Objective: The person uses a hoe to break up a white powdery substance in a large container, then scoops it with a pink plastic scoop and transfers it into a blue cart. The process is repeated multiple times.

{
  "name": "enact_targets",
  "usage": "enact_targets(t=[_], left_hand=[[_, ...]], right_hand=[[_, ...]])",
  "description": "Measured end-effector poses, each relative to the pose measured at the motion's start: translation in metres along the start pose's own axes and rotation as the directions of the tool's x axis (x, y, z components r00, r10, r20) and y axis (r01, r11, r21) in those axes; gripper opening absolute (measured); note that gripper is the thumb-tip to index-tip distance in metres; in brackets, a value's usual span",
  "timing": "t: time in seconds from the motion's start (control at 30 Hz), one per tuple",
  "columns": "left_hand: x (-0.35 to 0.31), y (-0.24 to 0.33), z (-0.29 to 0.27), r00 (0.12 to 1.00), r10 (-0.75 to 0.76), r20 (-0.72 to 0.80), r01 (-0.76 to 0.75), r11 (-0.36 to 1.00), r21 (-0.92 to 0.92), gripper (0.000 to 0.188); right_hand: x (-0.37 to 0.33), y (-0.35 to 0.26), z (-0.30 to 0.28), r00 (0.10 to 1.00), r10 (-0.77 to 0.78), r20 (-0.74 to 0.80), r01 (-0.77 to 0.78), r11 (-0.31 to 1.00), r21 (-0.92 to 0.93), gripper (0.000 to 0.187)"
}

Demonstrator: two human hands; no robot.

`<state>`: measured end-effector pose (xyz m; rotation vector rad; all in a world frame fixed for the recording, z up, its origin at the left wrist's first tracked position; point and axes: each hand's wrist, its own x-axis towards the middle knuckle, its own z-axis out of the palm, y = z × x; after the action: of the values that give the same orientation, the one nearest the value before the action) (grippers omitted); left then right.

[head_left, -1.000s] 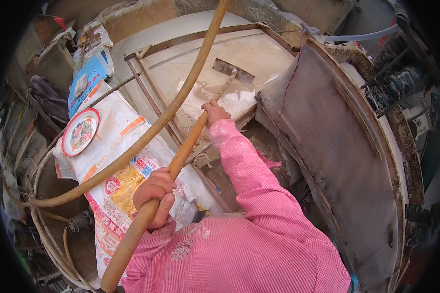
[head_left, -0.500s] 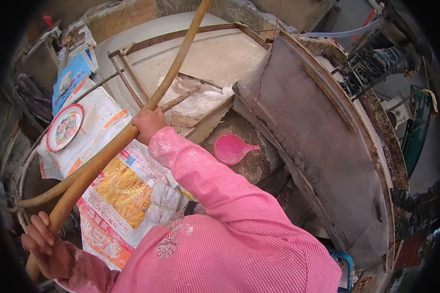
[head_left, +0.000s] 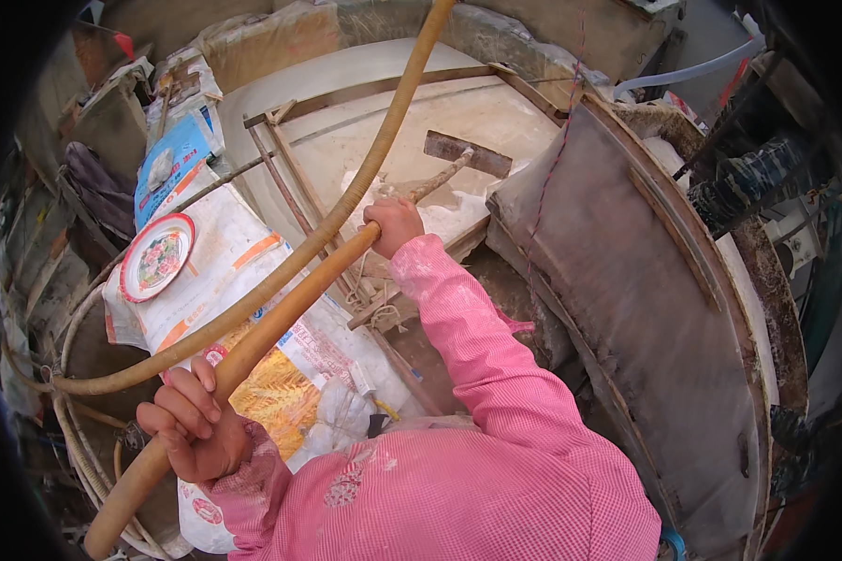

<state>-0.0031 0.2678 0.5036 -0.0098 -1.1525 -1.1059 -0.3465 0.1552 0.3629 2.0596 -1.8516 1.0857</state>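
A long-handled wooden rake (head_left: 295,304) slants from the lower left toward the far middle. Its flat board head (head_left: 468,154) lies in a framed basin (head_left: 384,140) among white, pasty material (head_left: 454,208). My right hand (head_left: 395,226) is wrapped around the handle's far part. Lower down, the curled fingers of my left hand (head_left: 196,421) grip the thick near part. A tan hose (head_left: 384,145) curves across just left of the handle, apart from my left hand. Behind my right sleeve, only a bit of a pink ladle (head_left: 516,324) shows.
A floral plate with a red rim (head_left: 157,257) rests on printed sacks (head_left: 210,220) at the left. A large grey sheet-covered panel (head_left: 627,271) fills the right side. A thin red cord (head_left: 554,168) hangs in front of it. Coiled hoses (head_left: 70,421) lie at the lower left.
Both hands have pushed the rake forward and right, and its board head now shows in the basin. My right arm reaches farther out. The pink ladle is now mostly covered by my sleeve.
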Motion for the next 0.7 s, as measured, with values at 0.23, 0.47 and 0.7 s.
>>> enact_targets(t=[0.23,0.47,0.7], left_hand=[[0.001,-0.031,0.027,0.982,-0.176,0.066,0.174,0.984,0.041,0.019],[0.011,0.093,-0.041,0.987,-0.149,-0.062,0.153,0.986,0.067,0.020],[-0.003,0.193,-0.063,0.999,0.023,-0.049,-0.025,0.999,-0.041,0.025]], right_hand=[[-0.049,0.043,0.028,0.961,0.249,0.121,-0.257,0.965,0.055,0.008],[-0.042,-0.098,0.046,0.979,0.138,-0.151,-0.119,0.985,0.127,0.012],[-0.047,-0.204,-0.002,0.999,0.028,-0.029,-0.019,0.959,0.282,0.016]])
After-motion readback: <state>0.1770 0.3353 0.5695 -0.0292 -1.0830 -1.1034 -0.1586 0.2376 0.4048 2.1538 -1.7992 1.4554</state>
